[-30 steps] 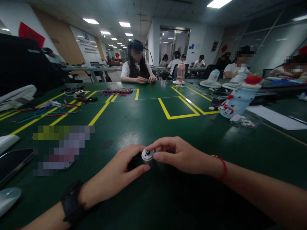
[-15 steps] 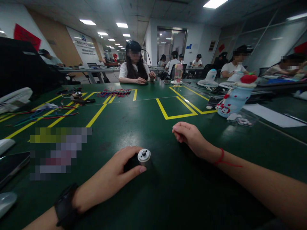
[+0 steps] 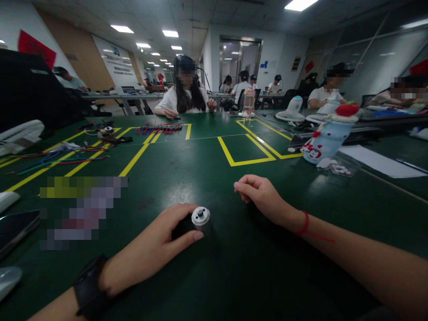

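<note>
The left hand (image 3: 157,245) grasps a small black motor (image 3: 195,221) standing upright near the counter's (image 3: 207,169) near edge, while the right hand (image 3: 259,196), loosely clenched, rests just beside it.

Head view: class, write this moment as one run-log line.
left hand: grips small motor upright on green table | right hand: loosely closed, apart from motor, resting on table

Black watch (image 3: 87,292) on the left wrist, red string bracelet (image 3: 305,223) (thin) on the right.
</note>
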### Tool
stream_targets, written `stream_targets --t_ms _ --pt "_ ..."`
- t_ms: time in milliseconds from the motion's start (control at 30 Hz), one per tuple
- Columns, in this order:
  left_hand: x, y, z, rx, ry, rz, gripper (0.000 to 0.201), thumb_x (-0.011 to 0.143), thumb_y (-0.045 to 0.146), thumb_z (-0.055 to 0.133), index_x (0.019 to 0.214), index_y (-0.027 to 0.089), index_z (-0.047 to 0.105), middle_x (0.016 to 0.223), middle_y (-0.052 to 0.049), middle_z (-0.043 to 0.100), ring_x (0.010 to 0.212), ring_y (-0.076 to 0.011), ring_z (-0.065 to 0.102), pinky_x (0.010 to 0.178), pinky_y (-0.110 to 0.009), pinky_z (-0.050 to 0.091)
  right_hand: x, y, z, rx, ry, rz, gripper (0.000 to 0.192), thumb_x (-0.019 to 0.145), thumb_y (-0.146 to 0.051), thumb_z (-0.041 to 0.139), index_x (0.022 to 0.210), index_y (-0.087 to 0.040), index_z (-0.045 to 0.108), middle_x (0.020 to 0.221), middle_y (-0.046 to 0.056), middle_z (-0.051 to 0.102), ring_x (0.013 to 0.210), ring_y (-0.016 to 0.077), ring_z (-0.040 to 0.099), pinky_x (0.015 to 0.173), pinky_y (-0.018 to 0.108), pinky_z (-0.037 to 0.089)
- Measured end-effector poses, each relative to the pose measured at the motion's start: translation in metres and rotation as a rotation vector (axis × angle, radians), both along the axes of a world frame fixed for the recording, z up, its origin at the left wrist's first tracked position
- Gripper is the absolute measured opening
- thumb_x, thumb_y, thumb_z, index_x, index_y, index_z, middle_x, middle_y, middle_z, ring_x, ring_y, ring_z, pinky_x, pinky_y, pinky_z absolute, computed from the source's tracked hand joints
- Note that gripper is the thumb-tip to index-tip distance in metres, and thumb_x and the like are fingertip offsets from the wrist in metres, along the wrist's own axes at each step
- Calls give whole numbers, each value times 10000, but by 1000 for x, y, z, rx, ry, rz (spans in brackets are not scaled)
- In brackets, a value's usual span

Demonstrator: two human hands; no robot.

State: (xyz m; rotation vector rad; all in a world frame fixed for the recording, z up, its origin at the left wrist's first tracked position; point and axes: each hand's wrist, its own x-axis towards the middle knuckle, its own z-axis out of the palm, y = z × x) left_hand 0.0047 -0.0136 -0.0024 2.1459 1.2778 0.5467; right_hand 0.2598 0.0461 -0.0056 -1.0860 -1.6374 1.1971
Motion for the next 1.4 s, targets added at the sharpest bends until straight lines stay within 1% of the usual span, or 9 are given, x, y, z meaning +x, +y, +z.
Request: stream_targets --t_ms 333,433,600,667,767,933,1133,1267,1400 --pt "0 -1 -1 -9 13 -3 340 886 435 562 1205 334 504 1190 11 608 1057 -222 583 944 -376 472 -3 0 2 33 -95 15 222 844 -359 569 758 -156 590 626 -24 528 572 109 477 544 249 378" --pt "1 -1 -2 30 0 8 336 878 431 573 1190 319 519 1174 -7 614 1040 -234 588 930 -384 483 -10 -5 9 87 -183 90 201 845 -341 577 789 -151 614 674 -8 567 602 113 496 543 240 379" --pt "3 0 -5 47 -17 -16 323 881 399 578 1187 314 518 1144 -8 620 1027 -227 586 932 -397 484 -31 -22 24 223 -286 286 182 848 -300 591 955 -181 677 843 16 619 619 97 488 549 223 379" --pt "3 0 -5 45 -27 -25 324 883 391 577 1190 311 513 1145 -9 614 1033 -224 578 943 -403 475 -38 -28 27 298 -301 298 184 835 -278 613 983 -196 684 925 26 620 647 96 496 579 224 394" --pt "4 1 -4 39 -32 -24 303 884 389 575 1170 303 523 1127 -9 615 1024 -221 576 938 -401 474 -43 -30 29 374 -309 257 144 821 -257 635 938 -198 695 926 26 614 680 103 500 619 231 405" --pt "4 0 -1 44 -26 -9 316 875 398 586 1173 311 525 1145 0 616 1021 -223 583 934 -388 474 -28 -23 34 371 -293 188 168 838 -321 628 924 -192 694 903 28 604 690 114 510 622 245 415" --pt "1 -2 -1 52 -9 2 321 873 433 583 1172 328 532 1161 6 618 1032 -231 591 941 -384 468 1 -16 22 287 -480 368 137 826 -283 653 915 -208 724 944 38 602 811 145 564 702 269 439" --pt "-1 -1 -3 18 4 4 344 874 445 577 1191 330 509 1179 4 601 1061 -231 574 972 -399 446 1 -15 13 318 -551 409 159 831 -314 650 932 -224 733 963 36 597 846 153 570 748 284 438" --pt "-1 0 -3 -22 14 1 334 880 441 574 1190 350 491 1186 27 585 1077 -216 557 978 -381 434 0 -17 11 365 -643 413 168 833 -328 646 950 -252 740 992 31 578 862 155 562 767 290 433"
